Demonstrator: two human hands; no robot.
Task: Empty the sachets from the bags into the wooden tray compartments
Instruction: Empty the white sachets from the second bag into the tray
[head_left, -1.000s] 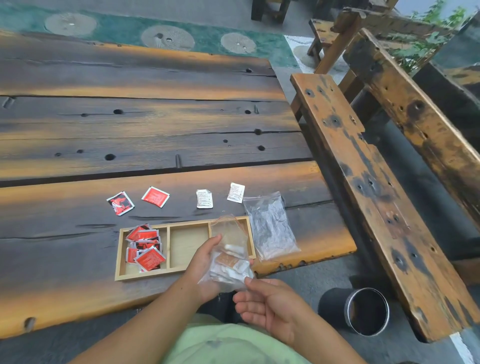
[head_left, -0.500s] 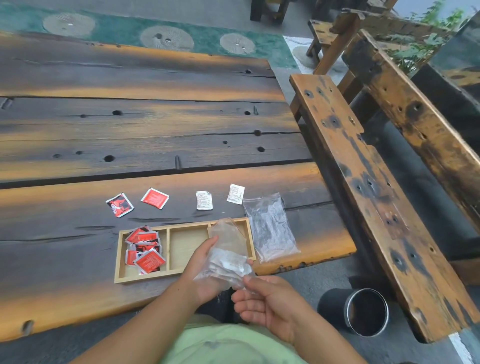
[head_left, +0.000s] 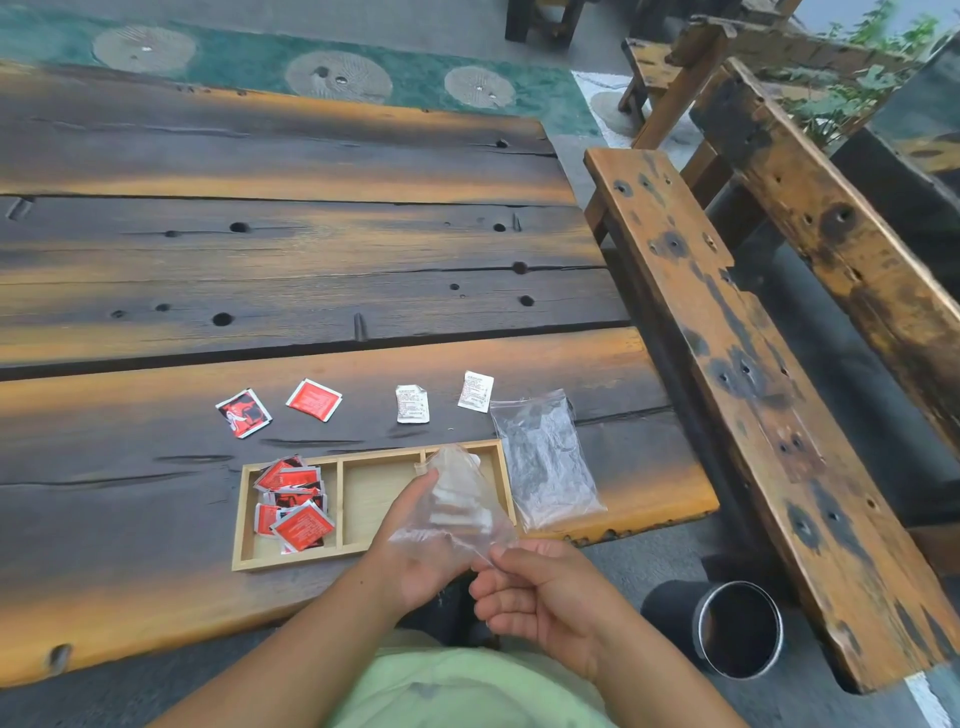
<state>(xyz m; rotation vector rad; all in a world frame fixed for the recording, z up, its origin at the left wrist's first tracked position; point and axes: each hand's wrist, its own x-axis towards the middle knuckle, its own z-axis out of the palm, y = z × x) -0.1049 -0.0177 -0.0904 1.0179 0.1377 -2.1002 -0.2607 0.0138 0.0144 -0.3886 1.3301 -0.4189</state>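
Clear bag (head_left: 460, 519) holding white sachets (head_left: 454, 506) is kept tilted over the right end of the wooden tray (head_left: 291, 562). It is gripped from the side by the left hand (head_left: 415, 556) and pinched at its near corner by the right hand (head_left: 540, 597). Red sachets (head_left: 293, 504) are piled in the left compartment. A second clear bag (head_left: 545, 457) is laid on the desk (head_left: 311, 260) just right of the tray. Loose red sachets (head_left: 313, 399) and loose white sachets (head_left: 412, 404) are seen beyond the tray.

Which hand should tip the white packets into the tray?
Probably the left hand: it cradles the clear plastic bag of white sachets over the light wooden tray. The right hand only pinches a corner.
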